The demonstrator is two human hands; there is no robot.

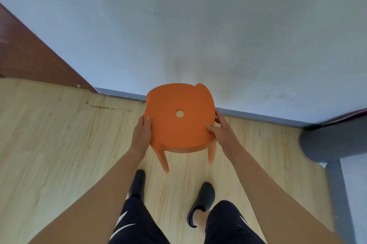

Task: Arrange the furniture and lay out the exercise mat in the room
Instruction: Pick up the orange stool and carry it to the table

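Gripping the orange stool (179,118) by its seat rim, left hand (142,134) and right hand (223,132) are carrying it above the floor (59,134) near the wall (198,35); no mat is laid out in view, so that part seems undone

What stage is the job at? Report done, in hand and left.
Done: nothing finished shows in this view. In hand: the stool is gripped at its seat edge by the left hand and right hand, apparently held above the floor near the wall. Left: setting the stool down and laying out the mat; a grey roll at the right edge may be it, but that is unclear.
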